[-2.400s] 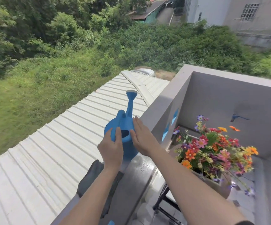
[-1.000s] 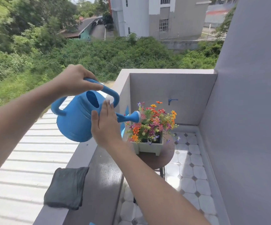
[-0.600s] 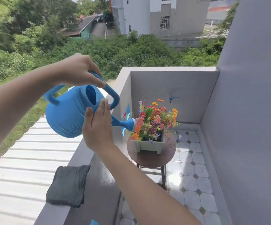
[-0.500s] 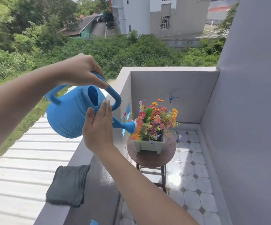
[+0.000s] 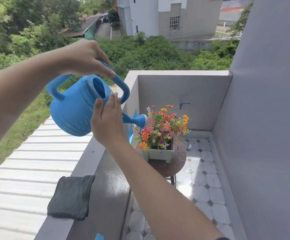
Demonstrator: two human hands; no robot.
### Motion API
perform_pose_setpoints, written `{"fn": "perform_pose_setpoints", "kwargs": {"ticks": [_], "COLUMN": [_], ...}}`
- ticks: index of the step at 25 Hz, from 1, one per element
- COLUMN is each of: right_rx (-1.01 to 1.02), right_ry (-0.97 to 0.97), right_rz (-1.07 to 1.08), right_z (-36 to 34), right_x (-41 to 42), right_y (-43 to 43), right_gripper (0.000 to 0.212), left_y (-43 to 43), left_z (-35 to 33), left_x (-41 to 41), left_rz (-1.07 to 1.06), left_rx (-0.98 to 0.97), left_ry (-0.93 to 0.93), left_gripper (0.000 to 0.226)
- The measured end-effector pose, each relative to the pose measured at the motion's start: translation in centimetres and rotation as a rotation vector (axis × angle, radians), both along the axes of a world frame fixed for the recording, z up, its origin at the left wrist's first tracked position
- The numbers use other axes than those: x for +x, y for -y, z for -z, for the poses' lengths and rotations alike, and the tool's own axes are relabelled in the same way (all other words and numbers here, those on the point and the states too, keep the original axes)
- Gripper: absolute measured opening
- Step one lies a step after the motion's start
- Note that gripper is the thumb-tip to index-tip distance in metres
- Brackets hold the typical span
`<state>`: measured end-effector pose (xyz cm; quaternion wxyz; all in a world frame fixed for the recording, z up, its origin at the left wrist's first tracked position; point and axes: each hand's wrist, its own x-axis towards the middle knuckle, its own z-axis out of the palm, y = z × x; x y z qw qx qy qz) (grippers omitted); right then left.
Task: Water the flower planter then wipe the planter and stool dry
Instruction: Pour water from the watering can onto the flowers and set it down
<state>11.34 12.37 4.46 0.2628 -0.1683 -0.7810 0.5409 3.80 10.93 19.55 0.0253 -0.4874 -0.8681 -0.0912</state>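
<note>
The left hand (image 5: 83, 58) is wrapped tight around the top handle of the blue watering can (image 5: 74, 110), tilted so its spout rose reaches the flowers on the right; the right hand (image 5: 107, 122) lies flat and spread against the can's side. The planter (image 5: 159, 154) stands on the round stool (image 5: 172, 166); a dark cloth (image 5: 71, 196) rests on the near ledge (image 5: 109, 187).

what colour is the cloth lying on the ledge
Dark grey, seen in the head view: the cloth.

Planter (image 5: 159, 153) on stool (image 5: 173, 166); cloth (image 5: 70, 197) on ledge (image 5: 109, 196).
</note>
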Motion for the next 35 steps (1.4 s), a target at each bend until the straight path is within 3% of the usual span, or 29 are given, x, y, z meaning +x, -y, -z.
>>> {"fn": "perform_pose_setpoints", "kwargs": {"ticks": [28, 35], "right_rx": [-0.081, -0.008], "right_ry": [-0.047, -0.059], "right_rz": [-0.021, 0.036], "right_z": [-0.7, -1.4], "right_x": [-1.0, -2.5], "right_y": [-2.8, -6.4], "right_gripper": [0.061, 0.061], "left_y": [-3.4, -6.3], "left_z": [-1.0, -1.7], "left_x": [-1.6, -2.1], "left_rz": [-0.005, -0.001], "left_rx": [-0.062, -0.023], "left_ry": [0.029, -0.015], "left_gripper": [0.020, 0.025]}}
